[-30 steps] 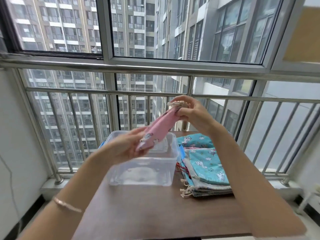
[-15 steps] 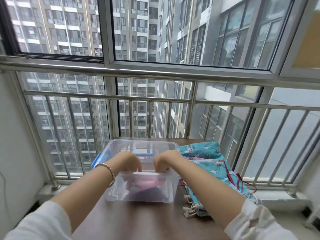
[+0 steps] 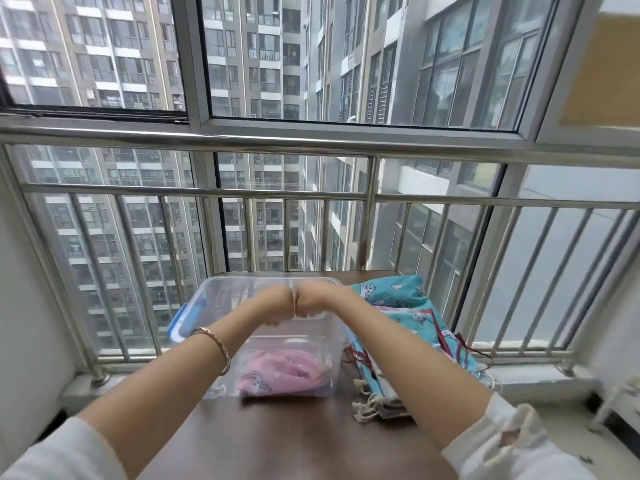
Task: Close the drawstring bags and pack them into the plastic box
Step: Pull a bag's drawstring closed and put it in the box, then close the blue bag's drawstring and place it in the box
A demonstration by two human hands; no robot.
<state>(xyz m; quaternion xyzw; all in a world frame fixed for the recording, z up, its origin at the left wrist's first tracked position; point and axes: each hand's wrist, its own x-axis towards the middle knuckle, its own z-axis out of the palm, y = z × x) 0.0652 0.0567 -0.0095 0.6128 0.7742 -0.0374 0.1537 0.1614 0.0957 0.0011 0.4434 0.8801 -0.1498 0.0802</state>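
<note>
Evidently leaves pink bag (image 3: 280, 372) flat in plastic box (image 3: 242, 279), sparing room for bag pile (image 3: 408, 306) alongside; holds left hand (image 3: 275, 304) against right hand (image 3: 313, 303) above it, curled, grasp impossible to tell.

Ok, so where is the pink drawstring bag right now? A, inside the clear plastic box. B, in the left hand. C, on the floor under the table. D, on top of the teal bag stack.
A: the pink drawstring bag lies on the bottom of the clear plastic box, seen through its front wall, while the teal bag stack sits outside the box to its right.
</note>
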